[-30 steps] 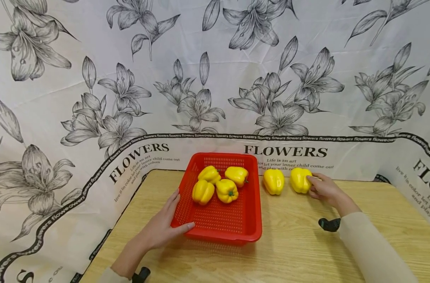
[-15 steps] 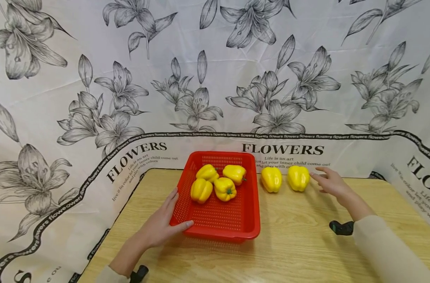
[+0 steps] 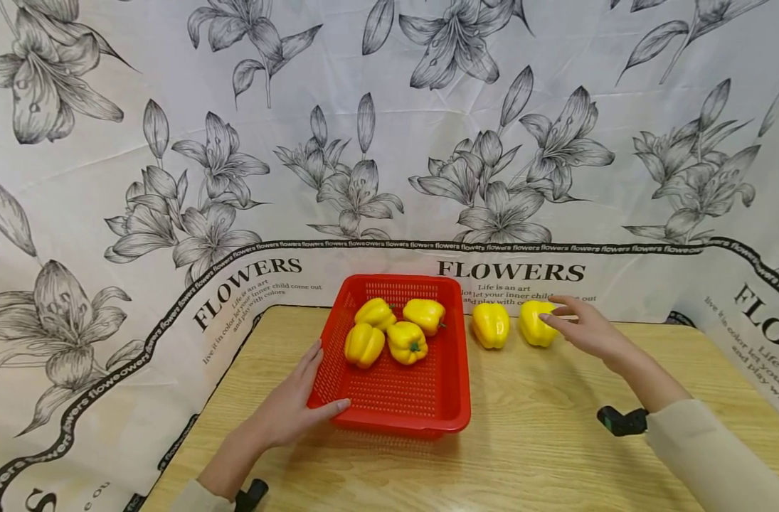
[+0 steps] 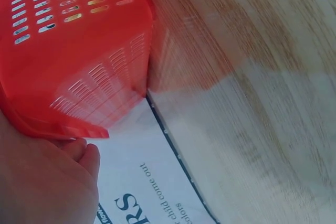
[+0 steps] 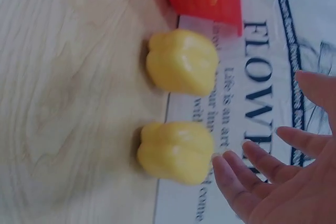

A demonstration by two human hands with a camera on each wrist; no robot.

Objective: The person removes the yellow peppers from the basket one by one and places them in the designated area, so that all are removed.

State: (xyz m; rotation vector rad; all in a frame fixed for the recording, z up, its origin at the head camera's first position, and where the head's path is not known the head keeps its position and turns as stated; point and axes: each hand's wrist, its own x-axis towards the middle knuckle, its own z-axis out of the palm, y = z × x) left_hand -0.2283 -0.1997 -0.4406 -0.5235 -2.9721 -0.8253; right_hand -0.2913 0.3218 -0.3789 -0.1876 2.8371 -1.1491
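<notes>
A red perforated plastic basket [image 3: 453, 398] stands on the wooden table with several yellow bell peppers [image 3: 366, 345] inside. My left hand [image 3: 289, 412] grips its left side near the front corner, thumb over the rim; in the left wrist view the fingertips [image 4: 90, 157] curl under that rim. Two more yellow bell peppers sit to the right of the basket: one close beside it [image 3: 491, 326], the other farther right [image 3: 533, 323]. Over that farther pepper's right side hovers my right hand [image 3: 590, 331], fingers spread and holding nothing. In the right wrist view the fingertips overlap the edge of this pepper [image 5: 177, 152].
A white cloth [image 3: 363, 213] printed with flowers and lettering hangs behind the table [image 3: 543, 441] and along its sides. Black straps with small devices sit at both wrists, the right one [image 3: 622, 421] showing below the forearm.
My right hand let go of the farther pepper, drew back to the right, then came back over its right side with open fingers. The left hand kept its place on the basket.
</notes>
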